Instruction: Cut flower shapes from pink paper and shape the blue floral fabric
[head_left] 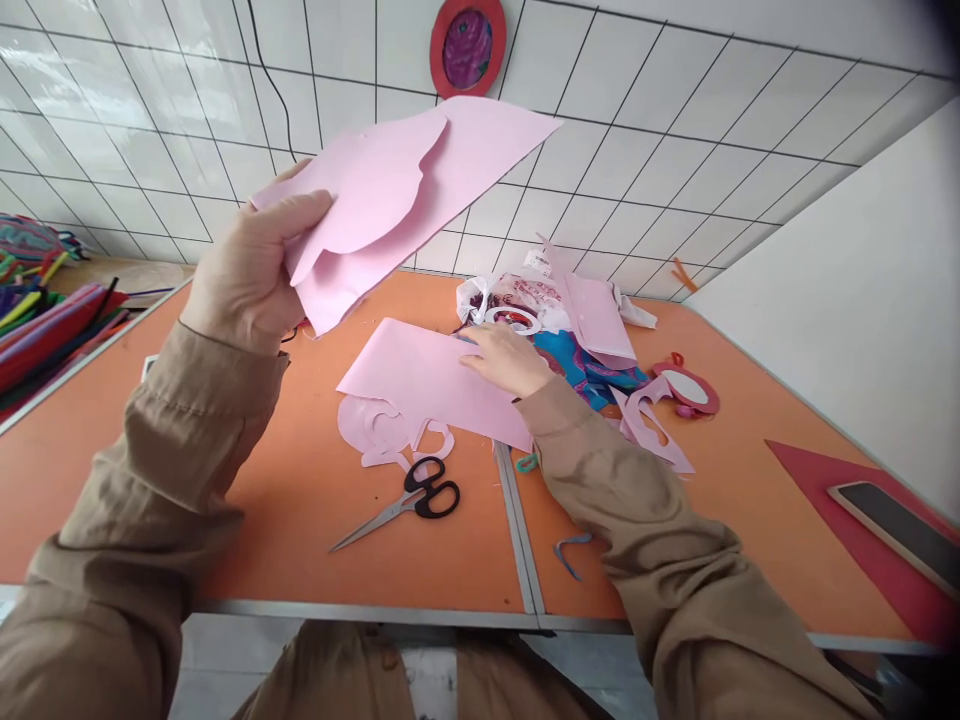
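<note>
My left hand (pixel 251 260) is raised at the left, thumb pressed over pink sheets of craft felt or foam (pixel 382 190), one with a wavy cut edge lying over a larger pointed one. My right hand (pixel 506 355) is over another pink sheet (pixel 420 375) on the table, its fingers and thumb stretched out and apart; whether the fingertips touch the sheet I cannot tell. Curved pink cut pieces (pixel 371 425) lie under that sheet's near edge. Closer to me rest scissors (pixel 405 502) with black handles, blades slightly apart and pointing left.
Behind my right hand are a white plastic bag (pixel 517 290), blue patterned cloth (pixel 562 355) and a folded pink sheet (pixel 596 315). At the right lie a small red-rimmed oval mirror (pixel 686 388), pink offcuts (pixel 652 430) and a phone (pixel 900 525) on red sheet. Colourful pipe cleaners (pixel 60 335) sit far left.
</note>
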